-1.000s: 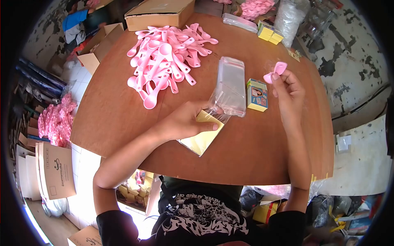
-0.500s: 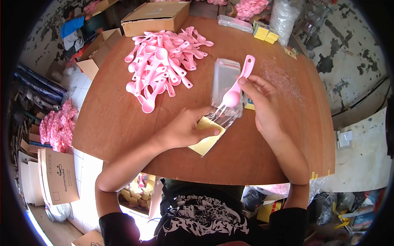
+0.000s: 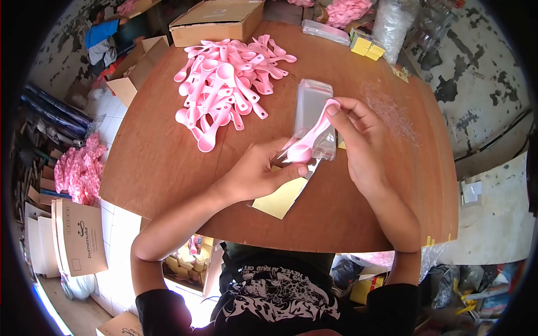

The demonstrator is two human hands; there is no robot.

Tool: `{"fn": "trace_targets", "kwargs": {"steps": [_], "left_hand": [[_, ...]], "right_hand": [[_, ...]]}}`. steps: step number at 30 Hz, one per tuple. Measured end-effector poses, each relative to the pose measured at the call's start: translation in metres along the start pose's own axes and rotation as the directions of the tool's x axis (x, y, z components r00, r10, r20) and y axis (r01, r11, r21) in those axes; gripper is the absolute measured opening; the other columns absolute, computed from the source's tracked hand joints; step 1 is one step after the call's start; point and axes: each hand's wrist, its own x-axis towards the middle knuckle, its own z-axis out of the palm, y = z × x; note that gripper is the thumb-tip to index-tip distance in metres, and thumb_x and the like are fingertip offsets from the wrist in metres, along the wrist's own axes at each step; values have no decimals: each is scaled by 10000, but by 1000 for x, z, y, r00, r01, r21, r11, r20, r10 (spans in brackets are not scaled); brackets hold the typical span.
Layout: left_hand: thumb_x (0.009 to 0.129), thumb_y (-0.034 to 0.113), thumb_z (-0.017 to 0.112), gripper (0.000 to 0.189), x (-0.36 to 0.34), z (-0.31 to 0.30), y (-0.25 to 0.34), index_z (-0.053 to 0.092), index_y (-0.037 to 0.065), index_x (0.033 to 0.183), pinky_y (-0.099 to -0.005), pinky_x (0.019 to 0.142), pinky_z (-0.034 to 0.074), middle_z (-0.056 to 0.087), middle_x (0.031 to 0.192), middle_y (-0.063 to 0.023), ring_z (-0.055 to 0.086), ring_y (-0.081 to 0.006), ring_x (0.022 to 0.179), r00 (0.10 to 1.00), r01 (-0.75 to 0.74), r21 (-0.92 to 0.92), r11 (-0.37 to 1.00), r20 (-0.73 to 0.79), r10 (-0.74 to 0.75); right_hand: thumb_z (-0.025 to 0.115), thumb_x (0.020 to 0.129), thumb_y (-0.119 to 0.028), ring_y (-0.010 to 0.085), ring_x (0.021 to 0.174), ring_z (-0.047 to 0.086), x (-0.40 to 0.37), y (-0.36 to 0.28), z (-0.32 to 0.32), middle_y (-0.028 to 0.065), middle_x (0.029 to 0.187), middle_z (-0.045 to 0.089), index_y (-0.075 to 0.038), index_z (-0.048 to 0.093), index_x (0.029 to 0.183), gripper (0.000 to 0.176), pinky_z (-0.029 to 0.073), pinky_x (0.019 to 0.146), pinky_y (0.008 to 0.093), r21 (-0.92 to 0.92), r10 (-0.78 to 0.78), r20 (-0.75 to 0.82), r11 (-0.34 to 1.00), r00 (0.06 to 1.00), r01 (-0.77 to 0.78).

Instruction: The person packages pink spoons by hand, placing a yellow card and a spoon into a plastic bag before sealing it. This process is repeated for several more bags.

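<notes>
A pink spoon point(image 3: 315, 132) is pinched by its handle end in my right hand point(image 3: 361, 140), its bowl pointing down toward my left hand. My left hand point(image 3: 252, 171) grips a clear plastic bag with a yellow card point(image 3: 279, 199) in its lower part, thumb lying across the front. The spoon's bowl is at the bag's mouth, beside my left thumb. Behind the spoon lies a stack of clear plastic bags point(image 3: 314, 106). A heap of pink spoons point(image 3: 224, 84) covers the table's far left.
The brown wooden table point(image 3: 162, 168) carries a cardboard box point(image 3: 216, 23) at its back edge. Yellow small boxes point(image 3: 367, 46) and a bubble-wrap roll point(image 3: 392, 28) stand at the back right. Another person point(image 3: 103, 39) is at the far left. More cartons point(image 3: 84, 238) stand on the floor.
My right hand has lowered the spoon down and left, bringing its bowl from above the bag to the mouth by my left thumb. The bag with the card has shifted slightly.
</notes>
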Motion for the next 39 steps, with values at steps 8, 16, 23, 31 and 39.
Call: {"fn": "trace_targets", "kwargs": {"steps": [8, 16, 23, 31, 39], "left_hand": [[1058, 335, 390, 416, -2, 4, 0, 633, 0, 1102, -249, 657, 493, 662, 808, -31, 592, -64, 737, 994, 66, -173, 983, -70, -80], [1048, 231, 423, 323, 3, -1, -6, 606, -9, 1162, -285, 679, 509, 693, 882, -88, 642, -108, 789, 989, 6, -22, 1000, -144, -9], [1007, 145, 485, 298, -1, 7, 7, 532, -10, 1257, -377, 771, 526, 677, 981, -195, 690, -322, 903, 986, -85, 229, 970, -121, 115], [1005, 118, 496, 327, 1, 12, -8, 518, -31, 1295, -311, 637, 500, 666, 824, -140, 626, -152, 681, 952, -202, 288, 936, -169, 257], [982, 95, 517, 320, -3, 11, 2, 531, -18, 1281, -336, 585, 476, 605, 713, -165, 604, -178, 603, 982, -106, 342, 934, -110, 152]], "right_hand": [[705, 866, -125, 88, 778, 573, -12, 15, 9, 8, 794, 655, -15, 683, 913, 121, 452, 752, 268, -201, -167, -10, 966, 986, 162], [753, 762, -119, 276, 944, 530, -16, 17, -7, 44, 984, 572, -90, 696, 846, 106, 415, 805, 401, -628, -461, 309, 558, 832, 543], [739, 745, -121, 241, 907, 529, -20, 9, -6, 24, 943, 567, -105, 686, 821, 94, 380, 787, 404, -758, -525, 442, 214, 727, 616], [716, 732, -112, 244, 908, 540, -28, 16, -6, 37, 941, 565, -84, 670, 833, 115, 369, 780, 425, -743, -566, 460, 177, 684, 646], [723, 742, -118, 237, 910, 539, -27, 15, -8, 23, 931, 564, -71, 688, 848, 120, 371, 793, 414, -762, -528, 463, 173, 712, 624]]}}
